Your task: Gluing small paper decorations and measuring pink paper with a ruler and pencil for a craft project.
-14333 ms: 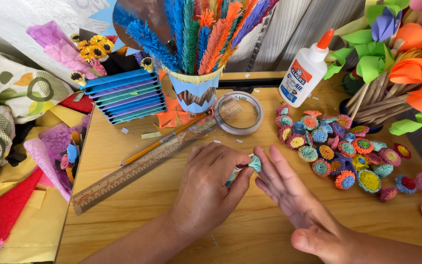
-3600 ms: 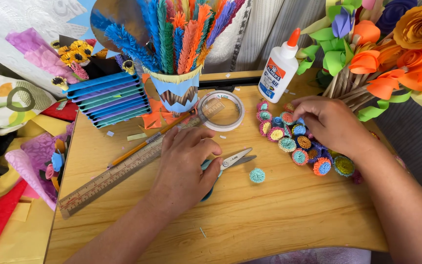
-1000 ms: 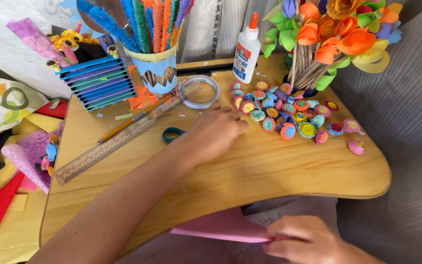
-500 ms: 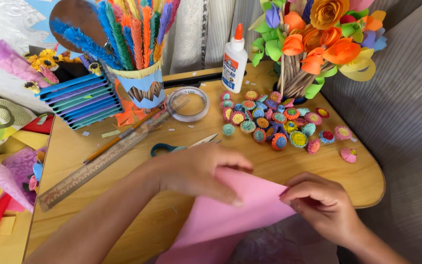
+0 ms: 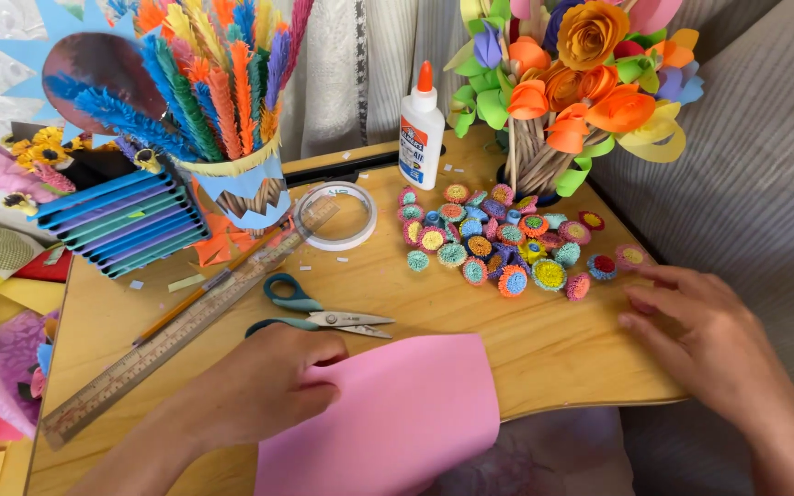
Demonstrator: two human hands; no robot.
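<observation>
Head view: my left hand (image 5: 264, 386) pinches the left edge of the pink paper sheet (image 5: 397, 418), thumb on top and fingers curled under, so the sheet lies half on the worktop (image 5: 544, 349) and half hanging off the near edge at 6 o'clock. My right hand (image 5: 705, 335) is flat and empty, fingers loosely spread at the worktop's right edge, at 3 o'clock from the sheet and well apart from it.

To do this well I judge: keep the pinch firm at the edge, slide the sheet flat so it does not crease, and steady the free side with the right hand.

The scissors (image 5: 319, 317) lie just beyond my left hand at 12 o'clock, blades closed. The ruler (image 5: 176, 335) and pencil (image 5: 204, 294) lie at 10 o'clock. The pile of small paper flowers (image 5: 498, 243) sits at 11 o'clock from my right hand, near it.
</observation>
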